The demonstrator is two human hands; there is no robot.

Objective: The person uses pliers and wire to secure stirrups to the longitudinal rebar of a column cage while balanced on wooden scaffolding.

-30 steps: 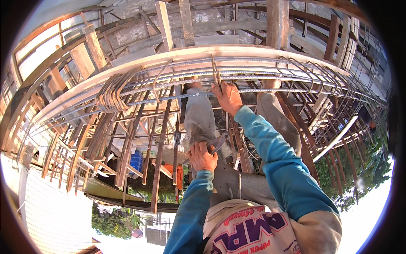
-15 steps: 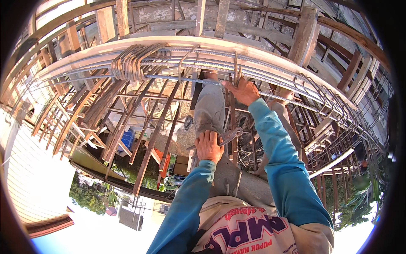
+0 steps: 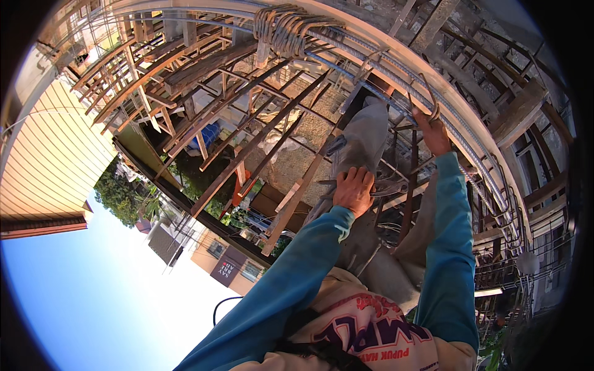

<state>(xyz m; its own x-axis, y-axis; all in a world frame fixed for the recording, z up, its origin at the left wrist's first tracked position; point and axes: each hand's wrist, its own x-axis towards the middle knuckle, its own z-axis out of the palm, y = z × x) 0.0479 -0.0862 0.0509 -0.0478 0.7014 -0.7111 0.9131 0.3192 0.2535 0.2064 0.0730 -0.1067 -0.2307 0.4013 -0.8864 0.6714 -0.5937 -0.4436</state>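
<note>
My left hand (image 3: 355, 191) rests on my grey-trousered left leg (image 3: 365, 133), its curled fingers around a pair of grey metal pincers (image 3: 388, 187). My right hand (image 3: 433, 133) reaches higher up, closed on a bent steel bar (image 3: 427, 89) among long ribbed rebars (image 3: 387, 68), which run along a pale curved-looking board (image 3: 473, 105). A bundle of rusty bent stirrups (image 3: 281, 31) hangs over those bars at the upper middle. The tips of my right fingers are partly lost among the bars.
A timber framework (image 3: 235, 154) spreads below and left, over gravelly ground (image 3: 309, 136) with a blue object (image 3: 207, 136) and foliage (image 3: 117, 191) beyond. A corrugated roof (image 3: 49, 161) fills the far left. Concrete and wooden beams (image 3: 516, 117) line the upper right.
The view has swung sharply, so bars and board now slant down to the right and more roof and sky show. My right hand stays at the bars, my left on the leg with the pincers.
</note>
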